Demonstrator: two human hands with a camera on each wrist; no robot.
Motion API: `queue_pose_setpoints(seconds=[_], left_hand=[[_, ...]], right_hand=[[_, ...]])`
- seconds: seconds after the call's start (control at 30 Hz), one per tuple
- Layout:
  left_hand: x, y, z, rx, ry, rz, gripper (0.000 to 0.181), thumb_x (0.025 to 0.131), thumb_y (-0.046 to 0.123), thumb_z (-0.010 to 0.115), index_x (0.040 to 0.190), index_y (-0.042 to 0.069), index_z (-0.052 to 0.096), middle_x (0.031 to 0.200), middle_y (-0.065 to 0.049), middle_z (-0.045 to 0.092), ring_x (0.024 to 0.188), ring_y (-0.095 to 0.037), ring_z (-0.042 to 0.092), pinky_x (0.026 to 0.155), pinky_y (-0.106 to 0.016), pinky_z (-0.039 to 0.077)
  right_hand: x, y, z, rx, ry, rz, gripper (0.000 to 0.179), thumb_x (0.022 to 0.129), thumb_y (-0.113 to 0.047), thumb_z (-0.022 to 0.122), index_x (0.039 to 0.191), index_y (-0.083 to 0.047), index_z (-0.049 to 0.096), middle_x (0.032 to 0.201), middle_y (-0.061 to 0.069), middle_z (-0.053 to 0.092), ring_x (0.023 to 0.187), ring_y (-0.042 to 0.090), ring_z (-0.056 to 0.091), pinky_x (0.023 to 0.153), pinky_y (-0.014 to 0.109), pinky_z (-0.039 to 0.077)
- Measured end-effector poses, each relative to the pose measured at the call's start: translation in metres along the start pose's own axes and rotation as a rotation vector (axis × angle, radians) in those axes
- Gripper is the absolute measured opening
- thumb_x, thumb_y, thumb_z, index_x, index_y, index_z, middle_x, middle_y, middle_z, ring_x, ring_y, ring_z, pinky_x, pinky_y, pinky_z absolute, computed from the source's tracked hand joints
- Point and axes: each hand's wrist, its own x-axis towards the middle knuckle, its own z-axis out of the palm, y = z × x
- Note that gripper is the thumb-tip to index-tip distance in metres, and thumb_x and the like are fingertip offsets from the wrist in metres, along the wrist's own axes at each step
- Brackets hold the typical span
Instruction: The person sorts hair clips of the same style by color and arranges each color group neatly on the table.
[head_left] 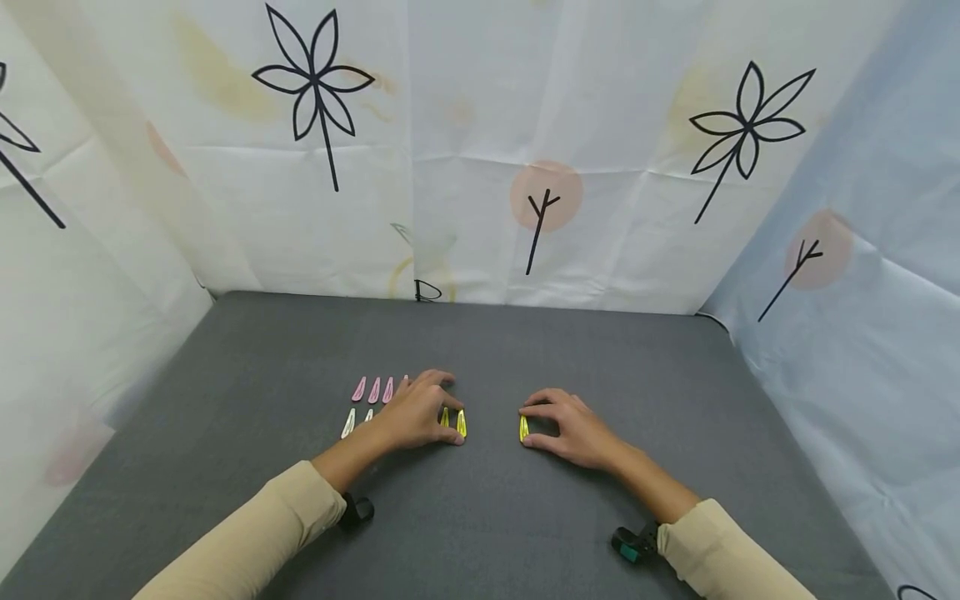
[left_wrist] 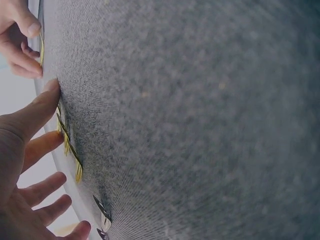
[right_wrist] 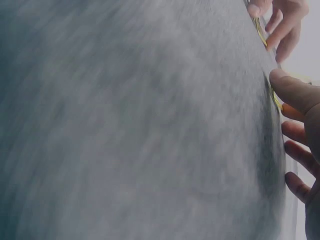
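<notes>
My left hand [head_left: 422, 410] holds a yellow snap hair clip [head_left: 461, 423] end to end, thumb at the near end and index finger at the far end. Just left of it, a second yellow clip [head_left: 445, 417] stands partly behind the fingers. Across a gap to the right, my right hand [head_left: 573, 429] pinches another yellow clip [head_left: 523, 428] the same way. In the right wrist view, this clip [right_wrist: 276, 100] spans from thumb to index finger, with the other fingers spread. The left wrist view shows several yellow clips [left_wrist: 78, 171] beside the left fingers.
Left of the left hand lies a row of pink hair clips [head_left: 374, 390], with white clips [head_left: 348, 422] nearer; the left hand and arm cover part of both rows. Grey cloth covers the table [head_left: 480, 533]. A patterned white curtain [head_left: 480, 125] borders the back and sides.
</notes>
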Motion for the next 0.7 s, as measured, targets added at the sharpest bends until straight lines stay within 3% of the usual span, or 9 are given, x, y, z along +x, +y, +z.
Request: queue_pose_setpoints(seconds=[0.2, 0.7], left_hand=[[0.001, -0.001, 0.001, 0.02, -0.002, 0.002, 0.052, 0.072, 0.047, 0.087, 0.111, 0.014, 0.078, 0.141, -0.013, 0.053, 0.138, -0.033, 0.04, 0.103, -0.075, 0.025], [0.0, -0.001, 0.001, 0.024, -0.005, 0.012, 0.05, 0.075, 0.046, 0.086, 0.112, 0.014, 0.077, 0.14, -0.014, 0.054, 0.137, -0.034, 0.041, 0.102, -0.075, 0.027]], right_hand=[[0.014, -0.012, 0.003, -0.017, -0.028, -0.025, 0.044, 0.091, -0.034, 0.073, 0.127, -0.009, 0.069, 0.123, 0.004, 0.062, 0.116, 0.024, 0.057, 0.097, 0.051, 0.044], [0.047, -0.028, 0.017, -0.038, -0.085, -0.07, 0.043, 0.093, -0.033, 0.071, 0.128, -0.009, 0.068, 0.124, 0.006, 0.062, 0.117, 0.024, 0.056, 0.098, 0.052, 0.043]])
